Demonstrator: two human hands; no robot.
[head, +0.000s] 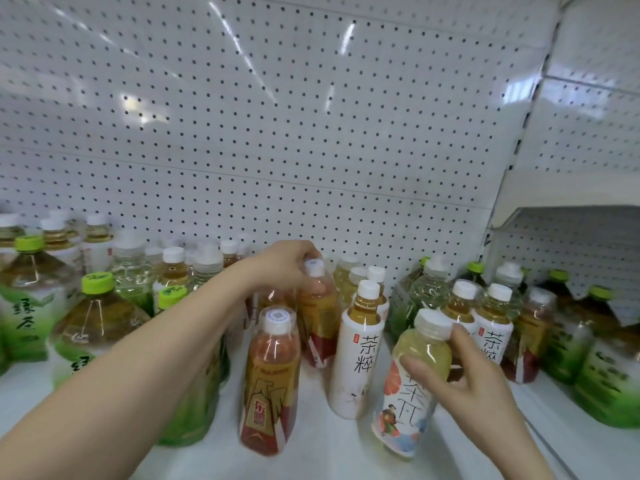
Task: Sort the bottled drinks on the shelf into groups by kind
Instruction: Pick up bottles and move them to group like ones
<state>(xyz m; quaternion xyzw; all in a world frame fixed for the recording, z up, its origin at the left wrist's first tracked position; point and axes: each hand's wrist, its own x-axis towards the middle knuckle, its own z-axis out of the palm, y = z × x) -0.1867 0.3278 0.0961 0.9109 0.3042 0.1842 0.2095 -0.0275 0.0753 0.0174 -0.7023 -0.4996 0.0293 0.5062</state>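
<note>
My left hand (pixel 284 268) reaches to the back of the shelf and grips the neck of a red-and-gold tea bottle (pixel 317 320). A second red-and-gold bottle (pixel 268 382) stands in front of it, untouched. My right hand (pixel 460 372) holds a pale yellow drink bottle (pixel 412 382) with a picture label, tilted to the left, by its shoulder. A white-labelled tea bottle (pixel 356 355) stands upright between the two hands. More white-labelled bottles (pixel 491 327) stand behind my right hand.
Large green-capped green tea bottles (pixel 93 334) crowd the left side, and others (pixel 609 368) stand at the right. Small white-capped bottles (pixel 173 268) line the back. A white pegboard wall (pixel 277 133) rises behind the white shelf (pixel 332 445).
</note>
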